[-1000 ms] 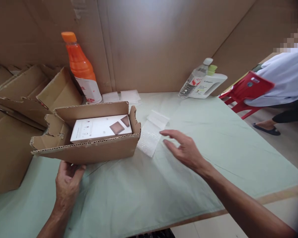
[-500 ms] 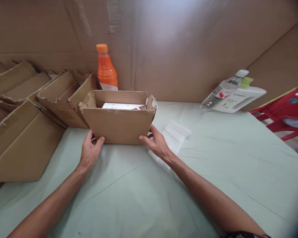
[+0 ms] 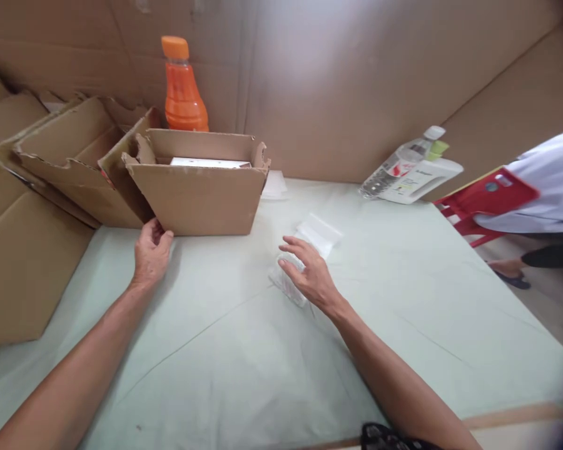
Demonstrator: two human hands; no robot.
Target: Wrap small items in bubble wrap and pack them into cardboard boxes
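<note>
A small open cardboard box (image 3: 192,201) stands on the pale green cloth, with a flat white item (image 3: 210,162) showing inside it. At its lower left corner is my left hand (image 3: 151,253), thumb on the front face and fingers curled round the side. My right hand (image 3: 312,275) is apart from the box, fingers spread and holding nothing. It hovers over a clear bubble-wrap piece (image 3: 288,289), which it partly hides; whether they touch I cannot tell. Just behind lies a white translucent sheet (image 3: 321,234).
More open cardboard boxes (image 3: 32,250) crowd the left. Behind the small box stands an orange bottle (image 3: 185,94). A clear plastic bottle (image 3: 398,165) and a white jug (image 3: 426,181) lean at the back right. Beyond the table are a red chair (image 3: 502,197) and another person (image 3: 553,178).
My right hand has let go of the box and drawn back, its fingers opening. The box sits slightly nearer the orange bottle. The view has shifted, and a person has appeared at right.
</note>
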